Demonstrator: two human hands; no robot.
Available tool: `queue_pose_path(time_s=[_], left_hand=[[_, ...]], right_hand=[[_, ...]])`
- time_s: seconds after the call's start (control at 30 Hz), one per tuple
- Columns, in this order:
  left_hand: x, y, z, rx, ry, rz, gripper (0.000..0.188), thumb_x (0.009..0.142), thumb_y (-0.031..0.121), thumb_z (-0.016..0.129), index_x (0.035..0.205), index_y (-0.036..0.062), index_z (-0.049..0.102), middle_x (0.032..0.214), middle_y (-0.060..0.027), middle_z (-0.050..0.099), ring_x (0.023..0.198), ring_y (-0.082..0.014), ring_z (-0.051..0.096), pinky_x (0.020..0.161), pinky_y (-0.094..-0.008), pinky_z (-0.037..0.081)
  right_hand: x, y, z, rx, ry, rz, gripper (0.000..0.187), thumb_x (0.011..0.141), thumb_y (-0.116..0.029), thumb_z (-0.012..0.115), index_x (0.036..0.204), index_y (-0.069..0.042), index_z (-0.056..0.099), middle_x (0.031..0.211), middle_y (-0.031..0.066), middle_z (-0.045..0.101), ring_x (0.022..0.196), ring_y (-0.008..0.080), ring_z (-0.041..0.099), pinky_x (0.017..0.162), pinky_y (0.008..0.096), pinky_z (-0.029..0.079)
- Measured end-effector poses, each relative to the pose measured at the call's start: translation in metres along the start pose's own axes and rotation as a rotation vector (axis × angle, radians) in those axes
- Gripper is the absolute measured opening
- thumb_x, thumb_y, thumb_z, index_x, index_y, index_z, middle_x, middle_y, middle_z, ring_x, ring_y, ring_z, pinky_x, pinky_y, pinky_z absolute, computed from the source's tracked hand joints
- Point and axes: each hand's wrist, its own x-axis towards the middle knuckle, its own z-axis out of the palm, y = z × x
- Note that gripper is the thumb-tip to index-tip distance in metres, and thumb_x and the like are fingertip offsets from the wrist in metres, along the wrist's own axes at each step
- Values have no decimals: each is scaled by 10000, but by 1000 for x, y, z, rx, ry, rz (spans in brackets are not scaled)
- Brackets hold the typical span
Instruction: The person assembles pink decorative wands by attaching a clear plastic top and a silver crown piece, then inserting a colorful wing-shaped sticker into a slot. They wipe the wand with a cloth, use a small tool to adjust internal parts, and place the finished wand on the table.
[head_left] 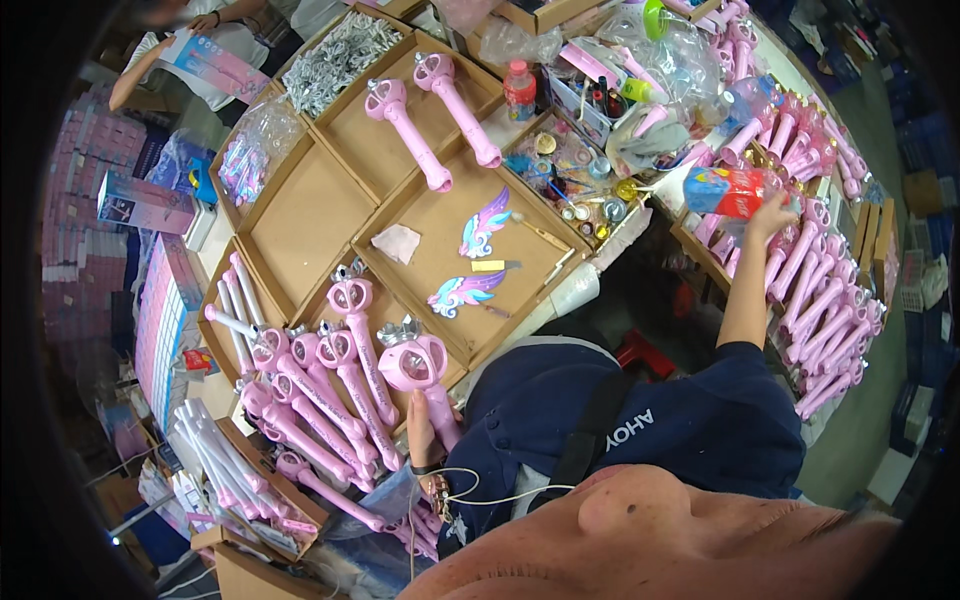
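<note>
My left hand (424,432) is closed around the handle of a pink toy wand (416,364), whose round head carries a silver crown. Out to the right, my right hand (770,216) grips one end of a clear plastic bottle (722,192) with a red and blue label, tilted on its side above a heap of pink wands (815,290). Beside my left hand lie several more crowned wands (320,385). Two wing-shaped pieces, one purple and blue (486,226) and one below it (464,293), rest flat in the cardboard tray (400,262) ahead.
Two pink wands lie in the far tray (345,130); silver parts (340,60) fill another. A red-capped bottle (519,92) stands by a tray of small jars and brushes (580,185). White tubes (215,450) stand in a box at lower left. Another person (215,50) holds a printed sheet.
</note>
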Motion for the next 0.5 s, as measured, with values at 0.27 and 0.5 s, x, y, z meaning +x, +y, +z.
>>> queue_pose_path(time_s=[0.27,0.5], left_hand=[[-9,1,-1,9,23,-9,431,940,440,381,977,24,488,742,-91,579,540,-177,564,445,-267,445],[-22,-2,4,-8,127,34,438,937,441,390,916,19,507,685,-85,574,533,-168,559,449,-266,440]], right_hand=[[-53,3,52,-322,-305,-204,521,883,-330,531,1154,86,373,1099,255,493,1023,383,493,899,409,370],[-87,-24,57,-333,-238,-94,592,812,-358,644,1113,65,359,1002,218,510,891,331,528,819,412,413]])
